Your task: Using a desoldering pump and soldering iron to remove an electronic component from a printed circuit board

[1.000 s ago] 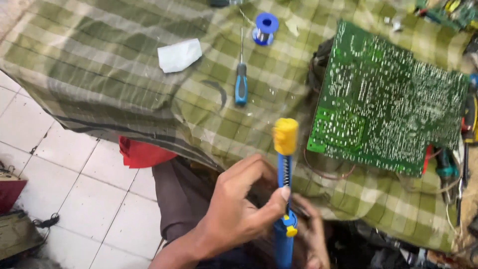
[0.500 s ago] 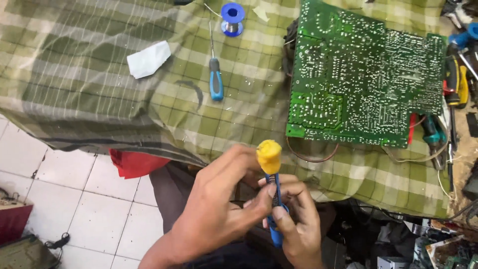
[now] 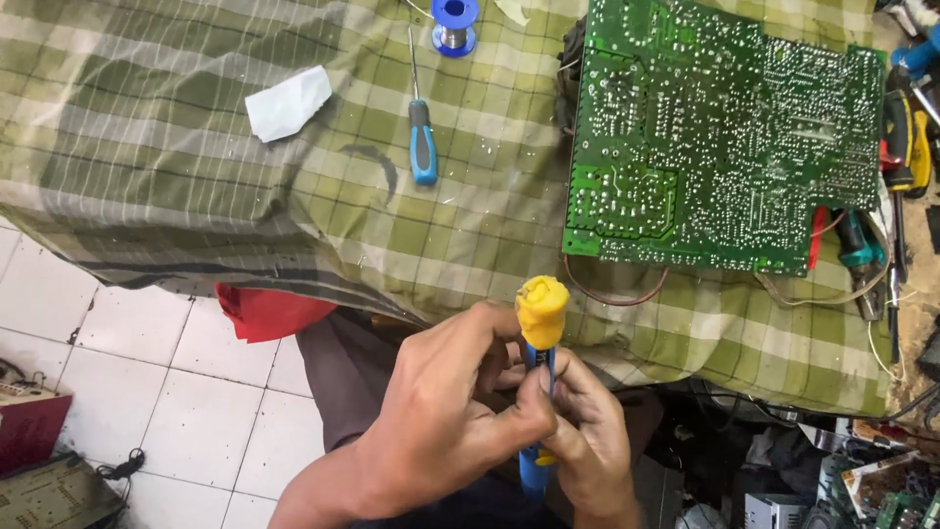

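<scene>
Both hands close around 1 tool, a blue solder sucker point(image 3: 540, 392) with a yellow plunger knob point(image 3: 541, 309) on top. The left hand point(image 3: 446, 421) wraps the barrel from the left, fingers curled tight and thumb pressed across the front just under the knob. The right hand point(image 3: 587, 441) pinches the lower barrel from the right, fingertips meeting the left thumb. The knob stands well out of the barrel; whether the plunger is cocked or released is hard to tell, because the fingers cover the middle of the tool. The sucker is upright over the person's lap, just off the near edge of the checked cloth point(image 3: 196, 176), and its tip is hidden behind the hands.

On the cloth, the green circuit board point(image 3: 720, 137) lies solder side up toward the far right corner, well apart from the sucker. A blue-handled screwdriver point(image 3: 421, 137) lies near the middle, a blue solder spool point(image 3: 455, 20) at the far edge, and a white paper scrap point(image 3: 287, 101) to the left. More hand tools point(image 3: 901, 147) crowd the right edge.

Judged from this, the work is at a handling stage: the sucker is being gripped or reset, nothing touches the board, and any desoldering there is not underway.
</scene>
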